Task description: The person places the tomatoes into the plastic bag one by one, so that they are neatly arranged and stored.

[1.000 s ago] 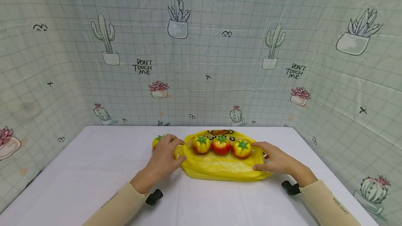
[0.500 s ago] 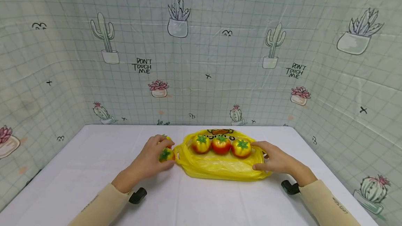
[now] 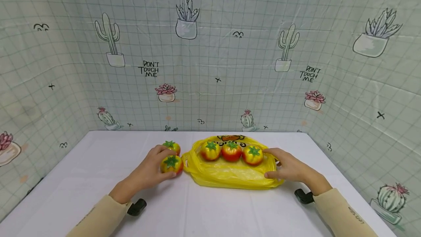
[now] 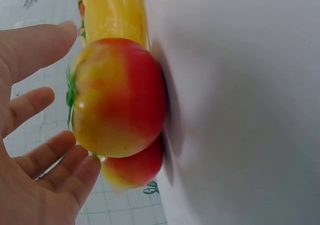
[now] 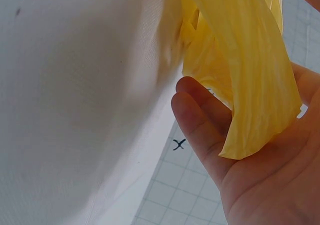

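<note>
Yellow-red tomato (image 3: 172, 164) clearer, left hand (image 3: 148, 170) retracted

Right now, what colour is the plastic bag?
The plastic bag is yellow with black lettering, clearest in the head view.

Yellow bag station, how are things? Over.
Left hand spread beside nearer loose tomato. Right hand touching yellow bag. Farther loose tomato close behind.
</note>
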### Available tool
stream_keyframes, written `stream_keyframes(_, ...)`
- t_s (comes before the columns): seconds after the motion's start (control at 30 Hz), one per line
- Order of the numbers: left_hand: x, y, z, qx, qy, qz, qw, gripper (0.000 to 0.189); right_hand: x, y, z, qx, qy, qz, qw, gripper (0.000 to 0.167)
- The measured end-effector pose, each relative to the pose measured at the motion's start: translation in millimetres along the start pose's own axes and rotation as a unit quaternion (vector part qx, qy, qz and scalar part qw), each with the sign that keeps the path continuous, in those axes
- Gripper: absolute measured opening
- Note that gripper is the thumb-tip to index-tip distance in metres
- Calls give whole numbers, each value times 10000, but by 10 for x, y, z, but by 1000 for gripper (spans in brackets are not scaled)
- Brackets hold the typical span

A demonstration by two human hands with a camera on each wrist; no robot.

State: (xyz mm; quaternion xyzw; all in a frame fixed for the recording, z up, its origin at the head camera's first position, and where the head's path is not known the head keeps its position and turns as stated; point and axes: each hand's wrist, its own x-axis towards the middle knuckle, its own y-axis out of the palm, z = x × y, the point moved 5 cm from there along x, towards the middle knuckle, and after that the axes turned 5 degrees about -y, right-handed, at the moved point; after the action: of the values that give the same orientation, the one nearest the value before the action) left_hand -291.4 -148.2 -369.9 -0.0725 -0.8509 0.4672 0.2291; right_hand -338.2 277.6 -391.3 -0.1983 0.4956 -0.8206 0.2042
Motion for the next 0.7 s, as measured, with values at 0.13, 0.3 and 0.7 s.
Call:
stream_keyframes(0.13,-5,19,24,-59,-27,80,9999,53,-2,-1,2,25,-2,-17,10000,78)
stream_keyframes(0.3,-9,46,44,-28,-130,102,9999,50,-2,1,-6,44,51,9,10000,79)
stream_keyframes(0.7,-24,80,62,-62,-139,122,9998,47,4,2,6,51,6,13,10000,79)
